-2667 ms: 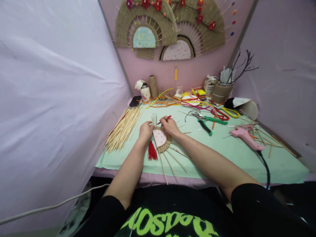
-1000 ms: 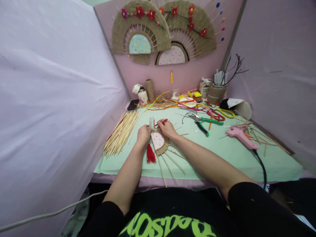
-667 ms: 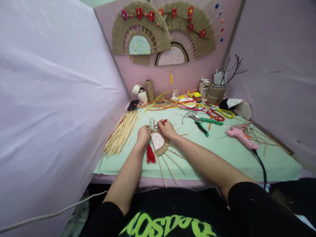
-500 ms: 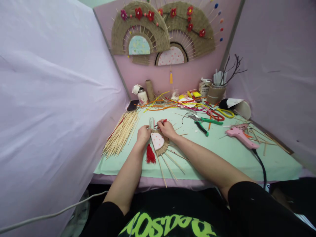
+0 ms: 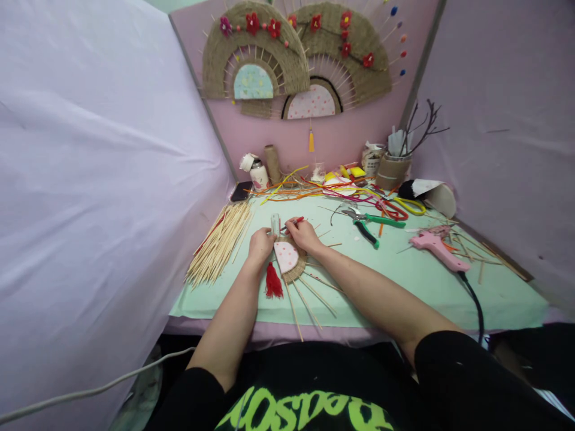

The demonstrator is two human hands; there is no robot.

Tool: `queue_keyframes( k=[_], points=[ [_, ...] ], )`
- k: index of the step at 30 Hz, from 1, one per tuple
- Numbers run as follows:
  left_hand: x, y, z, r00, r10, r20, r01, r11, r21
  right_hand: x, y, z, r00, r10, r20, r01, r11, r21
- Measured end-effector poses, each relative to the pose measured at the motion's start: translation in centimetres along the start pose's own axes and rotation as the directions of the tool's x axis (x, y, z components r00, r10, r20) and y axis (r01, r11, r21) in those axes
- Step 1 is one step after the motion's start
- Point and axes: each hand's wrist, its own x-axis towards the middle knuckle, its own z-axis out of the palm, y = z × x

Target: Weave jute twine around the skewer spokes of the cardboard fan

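Observation:
A small half-round fan (image 5: 286, 256) lies on the table, its pink-dotted white centre edged with brown twine and thin sticks fanning out. My left hand (image 5: 262, 244) is closed on a clear ruler (image 5: 275, 224) at the fan's far end. In my right hand (image 5: 302, 233) is a red pen (image 5: 296, 221), held in a pinch close to the ruler. Where the pen's tip meets the work is too small to make out. A red tassel (image 5: 274, 281) lies beside the fan, below my left hand.
Thin sticks (image 5: 220, 242) are piled at left. Green-handled pruning shears (image 5: 372, 224) and a pink glue gun (image 5: 440, 250) lie at right. Coloured pipe cleaners (image 5: 291, 193) run along the back, near a bottle (image 5: 259, 173) and a brown pot (image 5: 393, 170). Large fans (image 5: 256, 36) hang behind.

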Motion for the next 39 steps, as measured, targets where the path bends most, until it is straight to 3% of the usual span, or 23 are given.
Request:
queue_keyframes(
  k=[31, 36, 39],
  points=[
    [-0.03, -0.28, 0.28, 1.000, 0.009, -0.016, -0.010, 0.999, -0.049, 0.13, 0.38, 0.14, 1.000, 0.023, 0.003, -0.023, 1.000, -0.011],
    [0.19, -0.48, 0.17, 0.999, 0.008, -0.052, -0.013, 0.994, -0.112, 0.13, 0.56, 0.17, 1.000, 0.023, 0.000, -0.023, 1.000, 0.004],
    [0.49, -0.66, -0.22, 0.986, -0.042, -0.164, -0.007, 0.958, -0.286, 0.06, 0.63, 0.17, 1.000, 0.012, -0.006, -0.012, 1.000, 0.010]
  ],
)
